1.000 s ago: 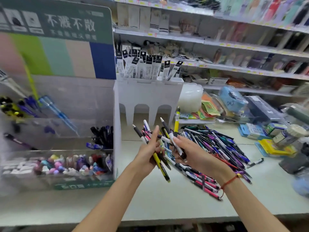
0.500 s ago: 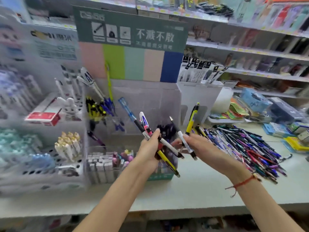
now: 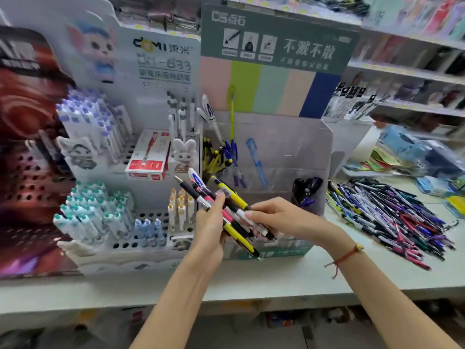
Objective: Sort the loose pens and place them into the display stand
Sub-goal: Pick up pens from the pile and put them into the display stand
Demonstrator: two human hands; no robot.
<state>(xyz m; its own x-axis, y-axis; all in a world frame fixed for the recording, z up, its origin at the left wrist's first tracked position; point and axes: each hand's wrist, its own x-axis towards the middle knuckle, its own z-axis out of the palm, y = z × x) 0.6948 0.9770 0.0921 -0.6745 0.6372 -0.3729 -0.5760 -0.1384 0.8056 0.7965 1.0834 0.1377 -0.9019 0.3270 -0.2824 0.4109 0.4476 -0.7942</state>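
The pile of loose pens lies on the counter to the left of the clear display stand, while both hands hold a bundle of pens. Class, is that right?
Not quite. The head view shows the pile of loose pens lying to the right of the clear display stand, not the left. The left hand and right hand do hold the bundle of pens.

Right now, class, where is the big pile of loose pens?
In the head view, the pile of loose pens lies on the counter at right, beside the clear display stand.
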